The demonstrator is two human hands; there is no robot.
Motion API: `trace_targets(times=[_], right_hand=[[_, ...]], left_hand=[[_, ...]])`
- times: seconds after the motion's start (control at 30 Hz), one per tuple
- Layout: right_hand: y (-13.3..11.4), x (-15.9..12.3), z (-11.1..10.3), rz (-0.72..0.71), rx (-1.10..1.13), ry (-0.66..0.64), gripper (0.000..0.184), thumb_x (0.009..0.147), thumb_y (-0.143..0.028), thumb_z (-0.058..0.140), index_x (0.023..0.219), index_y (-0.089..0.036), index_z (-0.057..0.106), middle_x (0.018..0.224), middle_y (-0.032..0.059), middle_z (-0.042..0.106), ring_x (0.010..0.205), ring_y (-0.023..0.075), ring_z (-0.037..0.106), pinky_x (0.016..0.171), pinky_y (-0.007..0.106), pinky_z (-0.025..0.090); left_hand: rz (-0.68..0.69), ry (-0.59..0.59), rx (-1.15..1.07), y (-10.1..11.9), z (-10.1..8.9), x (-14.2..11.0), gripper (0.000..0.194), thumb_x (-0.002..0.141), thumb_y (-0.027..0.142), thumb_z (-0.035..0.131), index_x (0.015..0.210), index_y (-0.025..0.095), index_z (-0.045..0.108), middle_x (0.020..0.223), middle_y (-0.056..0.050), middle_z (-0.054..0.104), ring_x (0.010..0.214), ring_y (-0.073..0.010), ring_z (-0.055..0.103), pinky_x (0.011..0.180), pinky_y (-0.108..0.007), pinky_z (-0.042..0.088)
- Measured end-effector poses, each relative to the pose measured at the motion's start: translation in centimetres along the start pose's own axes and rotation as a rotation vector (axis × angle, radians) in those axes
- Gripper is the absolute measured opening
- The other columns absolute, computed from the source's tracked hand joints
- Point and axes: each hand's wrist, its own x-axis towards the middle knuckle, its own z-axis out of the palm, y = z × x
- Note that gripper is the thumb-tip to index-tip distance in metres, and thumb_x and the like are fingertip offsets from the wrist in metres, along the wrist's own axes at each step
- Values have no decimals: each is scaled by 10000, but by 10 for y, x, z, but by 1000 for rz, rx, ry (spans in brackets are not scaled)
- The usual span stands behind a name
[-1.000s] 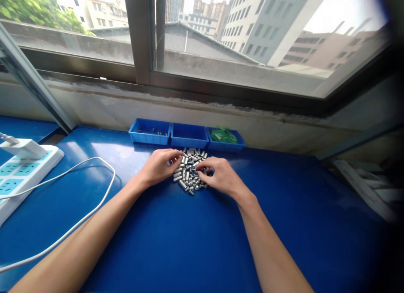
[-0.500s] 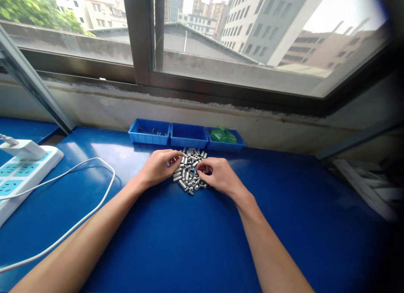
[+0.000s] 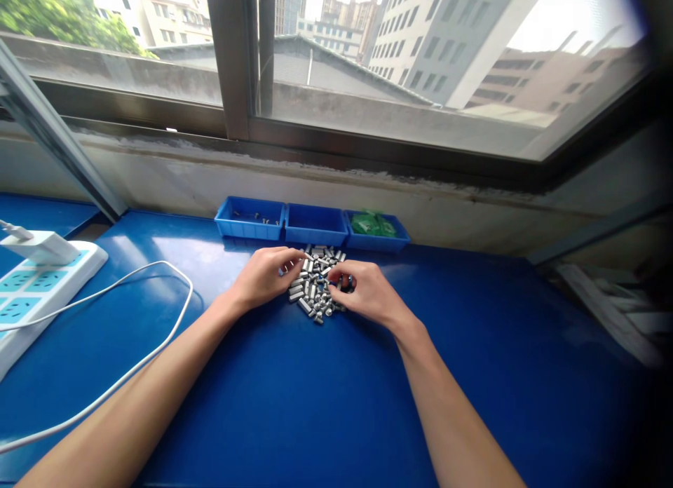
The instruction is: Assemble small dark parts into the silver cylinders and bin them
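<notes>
I see the left hand and right hand half-curled, any hold unclear, apparently picking through metal pieces, the next move calling for a fine pinch.

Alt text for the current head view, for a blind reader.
A person's left hand and right hand curl over opposite sides of a pile of small silvery metal parts on a blue table. Three blue bins stand behind, beneath a window; a white power strip lies at left.
</notes>
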Motion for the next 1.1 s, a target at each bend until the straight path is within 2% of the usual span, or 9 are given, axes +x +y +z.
trace_targets(times=[0.17, 0.5, 0.63, 0.73, 0.83, 0.9, 1.0, 1.1], right_hand=[[0, 1, 2, 19, 11, -11, 118, 775, -133, 594, 806, -203, 684, 763, 7, 678, 652, 139, 589, 620, 251, 431], [-4, 4, 1, 75, 60, 47, 141, 676, -93, 617, 755, -189, 682, 700, -8, 659, 608, 132, 572, 588, 253, 433], [-5, 5, -1, 114, 182, 100, 96, 711, -137, 649, 780, -193, 686, 734, -1, 681, 648, 143, 607, 629, 263, 473], [-8, 6, 0, 152, 413, 158, 82, 745, -208, 689, 824, -189, 674, 788, 19, 695, 708, 160, 646, 680, 277, 520], [-14, 7, 3, 141, 633, 216, 179, 736, -247, 743, 877, -191, 648, 829, 25, 691, 760, 168, 667, 719, 286, 549], [-19, 8, 8, 114, 695, 235, 229, 733, -242, 760, 915, -202, 628, 826, 14, 682, 765, 164, 669, 728, 287, 556], [-26, 9, 14, 86, 713, 261, 286, 741, -220, 762, 969, -223, 590, 812, -5, 672, 744, 157, 666, 722, 291, 561], [-29, 10, 18, 80, 715, 300, 321, 745, -216, 764, 987, -237, 554, 833, -5, 682, 764, 166, 679, 742, 306, 568]], left_hand=[[1, -5, -1, 0, -1, 1, 196, 899, 192, 572, 1027, 181, 720, 927, -45, 753, 738, -148, 671, 703, -253, 497], [9, 2, 6, 0, -1, 0, 205, 896, 196, 570, 1029, 175, 725, 935, -59, 753, 754, -153, 677, 714, -254, 500], [1, 44, -31, 4, -3, 1, 210, 893, 209, 573, 1027, 176, 731, 910, -56, 753, 746, -150, 674, 726, -251, 498], [-105, 30, -246, 13, -3, 3, 255, 902, 294, 597, 1091, 175, 719, 901, -56, 757, 772, -161, 690, 736, -246, 514], [-256, -89, -625, 22, -1, 5, 385, 906, 400, 610, 1206, 165, 671, 996, -78, 759, 905, -201, 710, 797, -268, 540], [-317, -151, -803, 26, 1, 7, 433, 891, 428, 635, 1226, 155, 665, 1044, -89, 755, 962, -219, 708, 829, -284, 547], [-372, -166, -905, 27, 4, 7, 440, 838, 425, 706, 1170, 137, 702, 1070, -104, 753, 981, -235, 709, 852, -298, 552], [-430, -130, -896, 24, 5, 7, 419, 791, 444, 750, 1051, 115, 747, 1016, -119, 764, 934, -244, 719, 834, -311, 560]])
